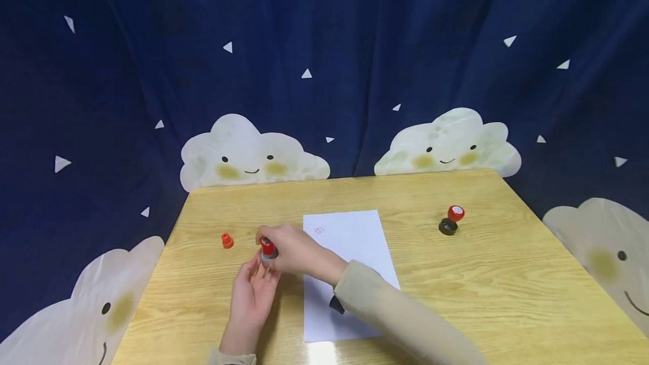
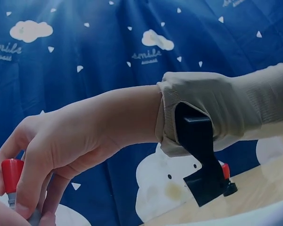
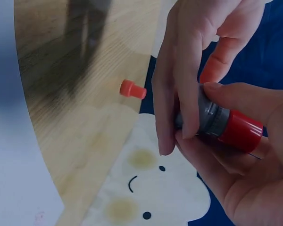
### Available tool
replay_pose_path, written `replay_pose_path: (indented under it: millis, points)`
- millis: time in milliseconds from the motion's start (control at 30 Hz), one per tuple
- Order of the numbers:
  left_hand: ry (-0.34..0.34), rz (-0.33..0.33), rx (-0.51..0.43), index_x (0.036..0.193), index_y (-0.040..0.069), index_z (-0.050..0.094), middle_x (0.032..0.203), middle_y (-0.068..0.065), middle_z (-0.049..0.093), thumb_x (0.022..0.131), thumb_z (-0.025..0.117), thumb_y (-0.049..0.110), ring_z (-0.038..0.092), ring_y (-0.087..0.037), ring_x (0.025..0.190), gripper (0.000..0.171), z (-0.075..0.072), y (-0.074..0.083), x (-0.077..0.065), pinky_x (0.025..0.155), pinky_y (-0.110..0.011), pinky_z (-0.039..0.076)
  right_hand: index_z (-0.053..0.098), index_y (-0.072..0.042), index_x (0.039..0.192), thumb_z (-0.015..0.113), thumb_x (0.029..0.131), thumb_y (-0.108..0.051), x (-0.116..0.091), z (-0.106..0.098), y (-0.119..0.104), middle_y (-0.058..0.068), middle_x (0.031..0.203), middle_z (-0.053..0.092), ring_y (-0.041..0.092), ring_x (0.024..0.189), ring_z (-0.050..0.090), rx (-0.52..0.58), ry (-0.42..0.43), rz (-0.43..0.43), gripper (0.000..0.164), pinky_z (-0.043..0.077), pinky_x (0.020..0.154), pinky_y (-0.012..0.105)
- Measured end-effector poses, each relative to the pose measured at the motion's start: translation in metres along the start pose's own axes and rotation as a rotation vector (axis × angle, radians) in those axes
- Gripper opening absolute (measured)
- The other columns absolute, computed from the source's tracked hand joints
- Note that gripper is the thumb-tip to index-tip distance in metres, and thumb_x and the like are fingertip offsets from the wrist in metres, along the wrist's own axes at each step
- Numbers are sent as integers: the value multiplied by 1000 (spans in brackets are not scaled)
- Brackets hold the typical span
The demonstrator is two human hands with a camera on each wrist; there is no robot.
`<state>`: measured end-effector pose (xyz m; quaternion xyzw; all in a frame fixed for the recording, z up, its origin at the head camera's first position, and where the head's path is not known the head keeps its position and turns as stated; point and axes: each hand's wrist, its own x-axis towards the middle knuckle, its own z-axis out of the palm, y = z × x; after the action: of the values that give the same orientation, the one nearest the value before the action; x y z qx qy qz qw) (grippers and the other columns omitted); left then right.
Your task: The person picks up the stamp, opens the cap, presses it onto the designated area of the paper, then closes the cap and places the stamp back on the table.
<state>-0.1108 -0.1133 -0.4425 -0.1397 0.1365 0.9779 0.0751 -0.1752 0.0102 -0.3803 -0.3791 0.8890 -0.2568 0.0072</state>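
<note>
My right hand [image 1: 291,249] grips a stamp [image 3: 243,131] by its red handle and grey collar, thumb along the collar. Palm turned up, my left hand [image 1: 255,292] is just below, its fingers and thumb around the grey lower end of the stamp in the right wrist view. That end is partly hidden by the fingers. In the left wrist view the red handle [image 2: 12,175] points up between the right hand's fingers. A small orange-red stepped cap [image 1: 227,241] rests on the table, left of both hands.
A white sheet [image 1: 350,235] with a small red print near its top lies on the wooden table [image 1: 416,275], partly under the right forearm. Another stamp [image 1: 451,220], red-topped with a black base, stands at the right. A dark blue curtain [image 1: 345,44] hangs behind.
</note>
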Motion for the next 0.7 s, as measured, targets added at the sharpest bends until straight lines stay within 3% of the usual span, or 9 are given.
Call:
replay_pose_path:
  millis: [267,533,700]
  points:
    - [-28,-31,-62,124,3,40,122,-8,53,102,35,13,52,-17,114,25,-8,-15,-17,106,-27,38,59,-18,95,77,71,-10,-21,-11,-11,-10,80,60,3,71,53,-17,-30,-32,30,44,60,11]
    - [-169,-58,-160,119,-1,50,124,-8,50,103,32,10,49,-19,118,27,-17,-34,-35,113,-28,28,60,-19,93,79,70,-12,-45,-21,-20,-12,81,60,0,70,52,-28,-67,-42,30,44,59,11]
    - [-277,-96,-174,121,-2,52,122,-10,54,104,26,12,51,-18,116,34,-23,-44,-43,112,-27,29,58,-20,89,77,71,-11,-60,-27,-26,-16,77,56,-2,66,49,-73,-72,-74,27,41,56,9]
